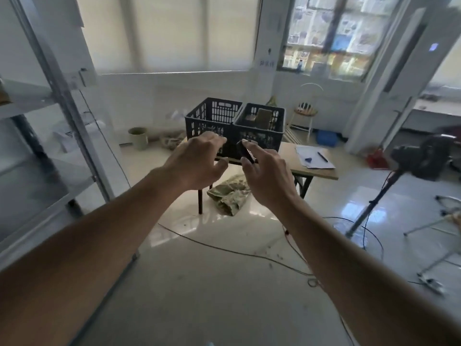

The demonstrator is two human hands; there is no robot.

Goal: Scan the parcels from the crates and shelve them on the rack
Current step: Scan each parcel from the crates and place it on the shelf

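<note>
Beyond the fingers, two dark slatted crates (234, 126) stand side by side on the bench (314, 171), brown parcels (264, 117) showing in the right one. The left hand (197, 163) hangs empty with fingers spread apart, while the right hand (267, 176) has its fingers clamped on a small black scanner (245, 152).

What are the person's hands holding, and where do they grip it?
The right hand holds a small dark handheld device, probably the scanner, pinched at its lower end between thumb and fingers. The left hand is open and holds nothing.
</note>
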